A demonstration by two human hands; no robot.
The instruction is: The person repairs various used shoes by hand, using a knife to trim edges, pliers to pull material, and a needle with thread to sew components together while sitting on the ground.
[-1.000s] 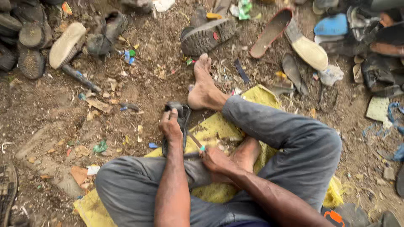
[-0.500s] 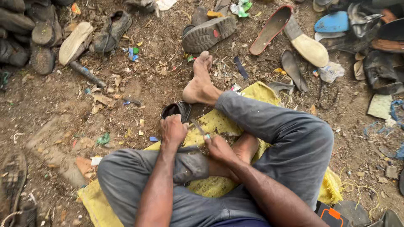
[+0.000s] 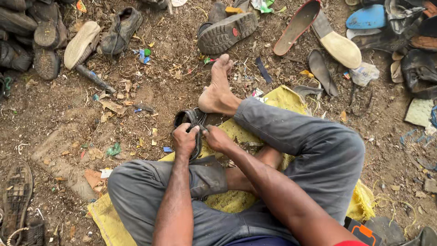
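I sit cross-legged on a yellow sack (image 3: 291, 98) laid on dirt, in grey trousers, with one bare foot (image 3: 217, 89) stretched forward. Both hands meet on a black sandal (image 3: 187, 119) lying just in front of my left knee. My left hand (image 3: 184, 140) grips its near edge with the fingers curled over it. My right hand (image 3: 215, 138) pinches the same sandal from the right side, next to the left hand. The sandal's lower part is hidden under my hands.
Worn shoes and soles lie all around: a black boot sole (image 3: 226, 32), a tan sole (image 3: 81, 44), a brown shoe (image 3: 120, 29), a red-rimmed insole (image 3: 297, 26), a blue sole (image 3: 367, 17), a muddy sole (image 3: 16, 193). Scraps litter the dirt.
My right hand has left the thin tool near my shin and moved up to the sandal. Both hands now hold the sandal together. The view has shifted slightly.
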